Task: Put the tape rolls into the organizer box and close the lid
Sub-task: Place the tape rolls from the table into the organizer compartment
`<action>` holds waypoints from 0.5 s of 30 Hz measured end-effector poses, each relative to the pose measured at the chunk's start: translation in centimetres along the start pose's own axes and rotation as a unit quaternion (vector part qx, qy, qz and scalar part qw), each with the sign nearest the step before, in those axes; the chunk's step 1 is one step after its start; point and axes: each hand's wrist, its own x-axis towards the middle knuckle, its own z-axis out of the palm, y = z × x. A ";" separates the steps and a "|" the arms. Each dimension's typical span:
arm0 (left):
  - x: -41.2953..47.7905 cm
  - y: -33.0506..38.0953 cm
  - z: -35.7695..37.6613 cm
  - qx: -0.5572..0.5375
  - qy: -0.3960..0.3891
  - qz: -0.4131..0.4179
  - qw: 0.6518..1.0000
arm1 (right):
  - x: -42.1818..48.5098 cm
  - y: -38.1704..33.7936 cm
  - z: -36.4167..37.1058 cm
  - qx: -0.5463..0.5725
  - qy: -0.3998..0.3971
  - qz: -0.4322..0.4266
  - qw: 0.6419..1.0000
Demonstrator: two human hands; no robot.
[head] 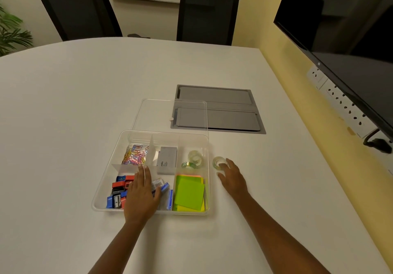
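A clear organizer box point(102, 183) with dividers sits on the white table, its clear lid point(153, 114) lying flat just behind it. In the box's back right compartment lie two clear tape rolls point(195, 156) and a small patterned roll point(187, 164). One more clear tape roll point(219, 162) rests on the table just right of the box. My right hand point(232, 178) is open beside it, fingertips touching the roll's near side. My left hand point(141, 193) lies flat and open over the box's front middle compartment.
The box also holds coloured paper clips point(135, 154), a grey box point(167, 160), red and blue sharpeners point(119, 190) and green sticky notes point(189, 193). A grey cable hatch point(229, 112) is set into the table behind. A wall screen point(348, 29) and sockets are at right; two chairs stand beyond.
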 end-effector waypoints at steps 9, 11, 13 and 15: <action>0.1 -0.1 0.2 -0.008 0.001 -0.007 1.000 | -0.2 0.8 0.3 0.085 0.051 0.035 0.994; 0.1 -0.1 0.2 -0.007 0.003 -0.007 1.000 | 0.3 -0.1 -0.5 0.145 0.079 0.044 0.985; 0.1 -0.1 0.2 -0.008 0.003 -0.009 1.000 | 1.0 -1.6 -1.4 0.180 0.109 0.032 0.977; 0.1 -0.1 0.2 -0.011 0.001 -0.010 1.000 | 1.9 -3.2 -2.2 0.197 0.135 0.003 0.971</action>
